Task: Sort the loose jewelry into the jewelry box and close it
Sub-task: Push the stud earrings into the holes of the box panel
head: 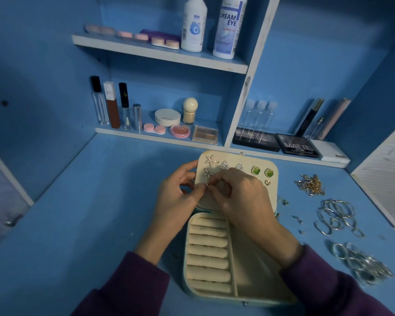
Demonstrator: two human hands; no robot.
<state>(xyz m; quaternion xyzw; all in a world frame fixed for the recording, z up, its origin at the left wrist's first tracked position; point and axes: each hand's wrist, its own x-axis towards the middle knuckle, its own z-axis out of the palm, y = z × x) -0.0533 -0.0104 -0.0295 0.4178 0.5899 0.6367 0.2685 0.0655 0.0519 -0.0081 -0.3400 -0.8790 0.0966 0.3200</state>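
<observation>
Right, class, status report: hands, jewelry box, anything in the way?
Left hand grips the lid edge; right hand pinches a small earring. Jewelry box open, ring rolls bare. Nothing blocking; chains, bangles, rings loose at right.

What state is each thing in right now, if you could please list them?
jewelry box: open.
left hand: pinching small earring.
right hand: pinching same earring.
starfish earrings: pinned on lid.
ring rolls: empty.
chains: tangled, loose on table.
bangles: loose on table.
rings: loose on table.

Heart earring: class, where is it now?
Head view: the heart earring sits on the lid's right side, just below the right green earring.
</observation>
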